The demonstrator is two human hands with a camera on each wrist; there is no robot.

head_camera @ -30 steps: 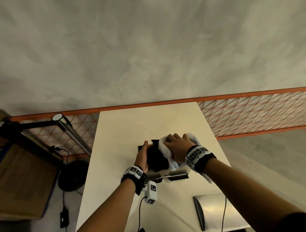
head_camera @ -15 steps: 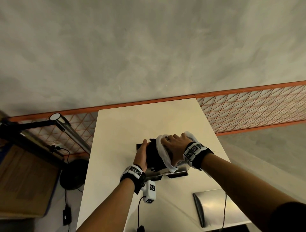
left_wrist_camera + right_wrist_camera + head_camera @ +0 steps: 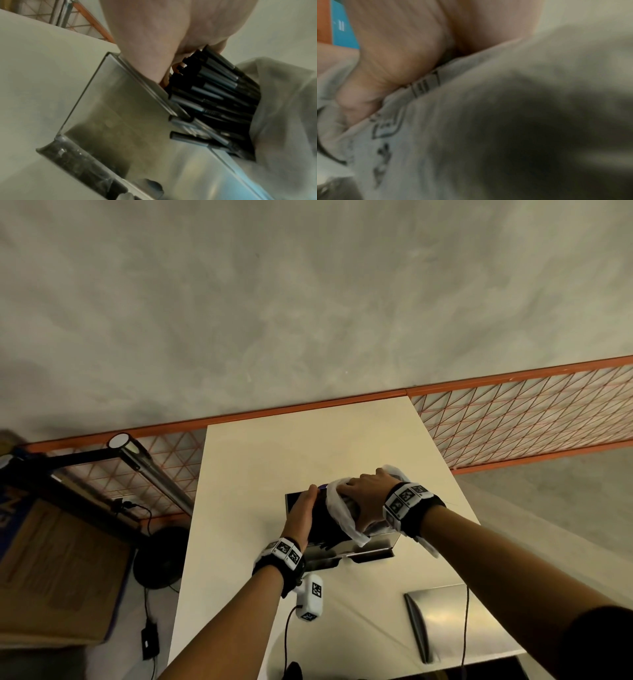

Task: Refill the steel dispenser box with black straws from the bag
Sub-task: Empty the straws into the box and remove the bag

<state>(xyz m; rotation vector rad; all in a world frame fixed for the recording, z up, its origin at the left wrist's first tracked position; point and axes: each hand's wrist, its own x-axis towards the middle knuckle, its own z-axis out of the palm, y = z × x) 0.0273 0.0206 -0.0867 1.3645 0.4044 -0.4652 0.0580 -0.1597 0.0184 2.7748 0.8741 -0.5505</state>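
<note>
A: Nearest first: curved brushed-steel lid point(image 3: 445, 621) lies on the cream rectangular table point(image 3: 308, 446) by the near edge, well apart from the work.

B: Then the open-topped steel dispenser box point(image 3: 109, 108) mid-table. Left hand point(image 3: 301, 513) lies flat, fingers straight, against the ends of the bundle of black plastic straws point(image 3: 214, 86), squaring them at the box's left wall.

A: Right hand point(image 3: 364, 499) is curled over the translucent white plastic bag point(image 3: 339, 515), gripping it with the straws inside, partly over the box opening.

B: Risks: a few straws already sit skewed across the box's front edge in the left wrist view. If the bag is pulled off before the bundle drops in, they spill over the front.

A: Also the bag's film could snag on the rim. Right wrist view is blurred, so probably a full-fist grip, not certain.
</note>
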